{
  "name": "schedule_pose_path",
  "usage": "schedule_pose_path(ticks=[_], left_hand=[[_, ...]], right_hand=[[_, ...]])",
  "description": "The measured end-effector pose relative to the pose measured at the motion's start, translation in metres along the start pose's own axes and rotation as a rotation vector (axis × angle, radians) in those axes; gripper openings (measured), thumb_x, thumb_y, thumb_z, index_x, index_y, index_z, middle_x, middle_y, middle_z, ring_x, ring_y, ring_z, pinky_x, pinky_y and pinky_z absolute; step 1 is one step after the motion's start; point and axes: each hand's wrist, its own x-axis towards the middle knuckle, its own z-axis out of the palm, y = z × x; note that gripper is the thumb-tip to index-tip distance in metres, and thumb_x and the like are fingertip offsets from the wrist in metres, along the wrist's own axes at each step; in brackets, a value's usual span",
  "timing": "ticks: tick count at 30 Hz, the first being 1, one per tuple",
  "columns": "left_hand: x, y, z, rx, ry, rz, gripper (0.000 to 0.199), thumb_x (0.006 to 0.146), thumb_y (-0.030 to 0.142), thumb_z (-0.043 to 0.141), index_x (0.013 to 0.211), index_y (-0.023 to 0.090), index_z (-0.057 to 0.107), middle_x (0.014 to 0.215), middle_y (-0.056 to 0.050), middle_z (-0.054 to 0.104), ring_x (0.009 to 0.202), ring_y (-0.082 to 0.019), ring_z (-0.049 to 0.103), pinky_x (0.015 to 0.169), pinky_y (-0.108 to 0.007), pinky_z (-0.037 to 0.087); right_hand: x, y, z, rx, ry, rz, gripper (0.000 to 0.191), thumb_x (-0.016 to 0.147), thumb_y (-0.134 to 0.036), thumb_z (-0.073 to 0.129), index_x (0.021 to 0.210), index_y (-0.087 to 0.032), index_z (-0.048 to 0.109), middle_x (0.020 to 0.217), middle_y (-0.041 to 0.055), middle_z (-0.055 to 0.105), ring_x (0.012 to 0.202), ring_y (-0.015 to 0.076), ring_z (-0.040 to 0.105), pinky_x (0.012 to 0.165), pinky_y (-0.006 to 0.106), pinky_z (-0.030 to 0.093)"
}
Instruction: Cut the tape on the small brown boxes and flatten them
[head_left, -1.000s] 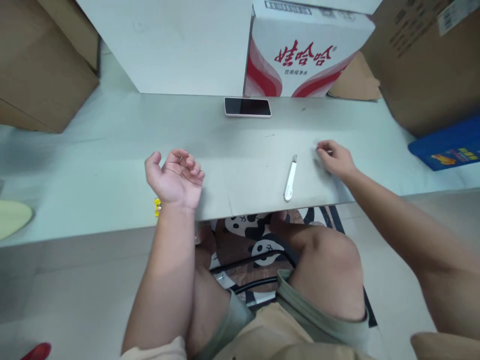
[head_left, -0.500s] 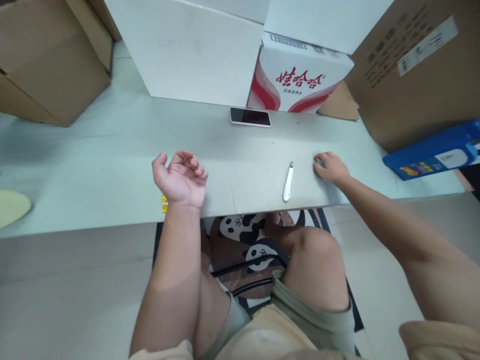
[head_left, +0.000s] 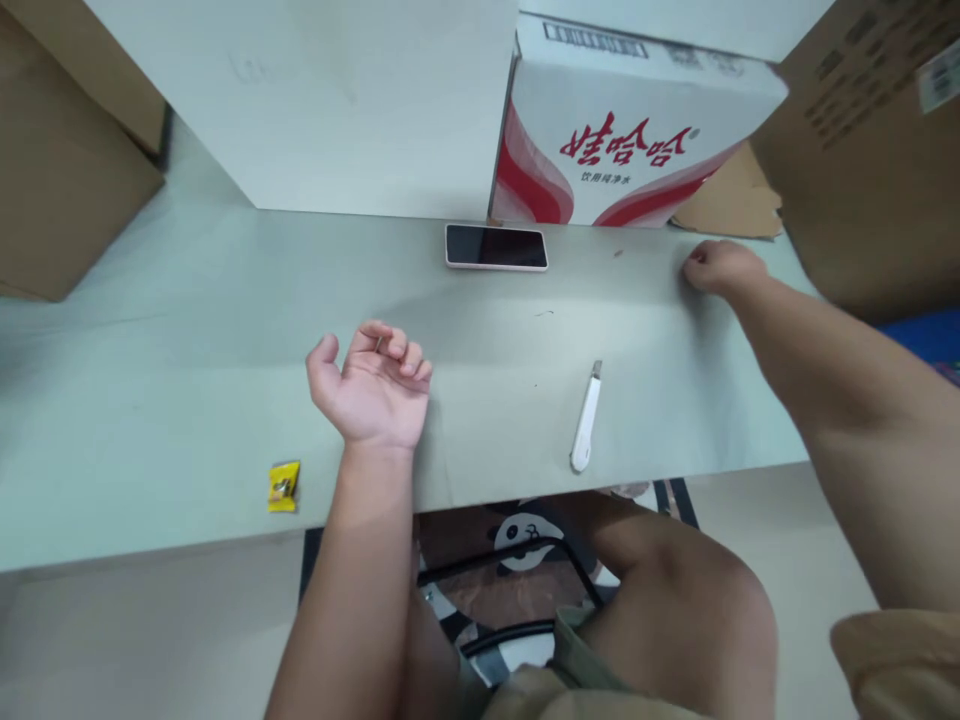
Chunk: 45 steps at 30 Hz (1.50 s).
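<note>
Palm up on the pale green table (head_left: 225,400), my left hand (head_left: 379,390) lies open with its fingers loosely curled and nothing in it. A small yellow wrapped packet (head_left: 283,487) is to the left of that wrist. My right hand (head_left: 724,268) is closed at the far right of the table, near a torn cardboard flap (head_left: 731,205). What its fingers hold, if anything, is hidden. Between the two hands lies a white utility knife (head_left: 586,420), its tip pointing away from me. A phone (head_left: 496,247) with a dark screen rests farther back.
Along the back stand a large white box (head_left: 337,120) and a white-and-red carton (head_left: 622,150). Brown cardboard boxes rise at the left (head_left: 67,170) and at the right (head_left: 877,180). Part of a blue package (head_left: 926,335) shows at the right edge.
My right hand has moved away from me and to the right, up to the cardboard flap. The left hand keeps its pose. The view has shifted, and the yellow packet shows fully.
</note>
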Motion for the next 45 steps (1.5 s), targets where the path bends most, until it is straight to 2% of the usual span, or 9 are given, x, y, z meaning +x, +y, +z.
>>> schedule_pose_path(ticks=[6, 12, 15, 19, 23, 29, 37, 42, 45], left_hand=[[0.011, -0.014, 0.005, -0.004, 0.009, 0.064, 0.058, 0.094, 0.057, 0.025, 0.063, 0.018, 0.057, 0.057, 0.000, 0.039, 0.043, -0.010, 0.037, 0.041, -0.024, 0.032], [0.010, -0.018, 0.006, -0.013, 0.025, 0.061, 0.058, 0.094, 0.058, 0.027, 0.064, 0.019, 0.057, 0.058, 0.001, 0.037, 0.045, -0.010, 0.035, 0.042, -0.023, 0.033], [0.007, -0.019, 0.008, -0.012, 0.008, 0.042, 0.058, 0.095, 0.059, 0.028, 0.064, 0.020, 0.057, 0.058, 0.001, 0.037, 0.044, -0.010, 0.035, 0.042, -0.023, 0.033], [0.001, -0.017, 0.008, -0.031, -0.016, 0.043, 0.056, 0.093, 0.061, 0.035, 0.063, 0.019, 0.058, 0.057, 0.001, 0.039, 0.044, -0.009, 0.036, 0.042, -0.023, 0.033], [-0.009, -0.008, 0.002, -0.092, -0.050, 0.062, 0.055, 0.092, 0.061, 0.038, 0.063, 0.019, 0.059, 0.057, 0.001, 0.039, 0.044, -0.010, 0.036, 0.042, -0.022, 0.033], [-0.026, 0.020, -0.015, -0.214, -0.094, 0.079, 0.059, 0.097, 0.056, 0.029, 0.065, 0.018, 0.061, 0.060, 0.001, 0.039, 0.045, -0.009, 0.038, 0.044, -0.022, 0.033], [-0.043, 0.084, -0.058, -0.376, -0.107, 0.186, 0.054, 0.098, 0.053, 0.032, 0.068, 0.018, 0.061, 0.062, 0.000, 0.038, 0.047, -0.009, 0.037, 0.045, -0.023, 0.032], [-0.048, 0.113, -0.079, -0.466, -0.068, 0.226, 0.051, 0.098, 0.053, 0.031, 0.070, 0.020, 0.059, 0.063, 0.001, 0.037, 0.048, -0.009, 0.034, 0.046, -0.023, 0.031], [-0.049, 0.119, -0.086, -0.504, -0.073, 0.216, 0.050, 0.098, 0.051, 0.032, 0.070, 0.020, 0.059, 0.064, 0.001, 0.037, 0.048, -0.009, 0.034, 0.046, -0.023, 0.030]], right_hand=[[0.062, -0.004, 0.001, 0.052, 0.045, -0.069, 0.037, 0.092, -0.026, 0.048, 0.123, -0.012, 0.062, 0.145, 0.0277, 0.054, 0.134, 0.0350, 0.051, 0.105, 0.053, 0.041], [0.093, 0.004, 0.021, 0.181, 0.148, -0.152, 0.013, 0.091, -0.037, 0.052, 0.096, -0.026, 0.057, 0.141, 0.0149, 0.056, 0.128, 0.0290, 0.045, 0.106, 0.064, 0.035], [0.080, 0.009, 0.024, 0.175, 0.158, -0.175, 0.014, 0.090, -0.030, 0.051, 0.100, -0.023, 0.057, 0.127, 0.0179, 0.064, 0.116, 0.0274, 0.053, 0.097, 0.054, 0.042], [0.036, 0.002, 0.014, -0.004, 0.120, -0.219, 0.037, 0.092, -0.021, 0.043, 0.125, -0.010, 0.058, 0.138, 0.0304, 0.059, 0.115, 0.0323, 0.059, 0.088, 0.047, 0.043], [-0.015, -0.027, -0.001, -0.051, 0.154, -0.425, 0.048, 0.088, -0.018, 0.047, 0.134, -0.008, 0.058, 0.144, 0.0265, 0.057, 0.124, 0.0358, 0.057, 0.093, 0.044, 0.043], [-0.094, -0.114, -0.024, -0.094, 0.253, -0.783, 0.038, 0.084, -0.018, 0.046, 0.115, -0.016, 0.069, 0.125, 0.0189, 0.070, 0.113, 0.0339, 0.065, 0.089, 0.041, 0.048], [-0.187, -0.277, -0.063, -0.064, 0.403, -1.139, 0.033, 0.085, -0.023, 0.042, 0.104, -0.024, 0.069, 0.102, 0.0092, 0.077, 0.093, 0.0286, 0.071, 0.071, 0.037, 0.048], [-0.246, -0.398, -0.088, 0.096, 0.386, -1.223, 0.048, 0.082, -0.016, 0.046, 0.127, -0.029, 0.054, 0.091, -0.0005, 0.075, 0.081, 0.0231, 0.070, 0.076, 0.038, 0.055], [-0.286, -0.470, -0.106, 0.225, 0.353, -1.235, 0.057, 0.084, -0.015, 0.047, 0.139, -0.030, 0.040, 0.087, -0.0044, 0.074, 0.085, 0.0191, 0.069, 0.085, 0.038, 0.058]])
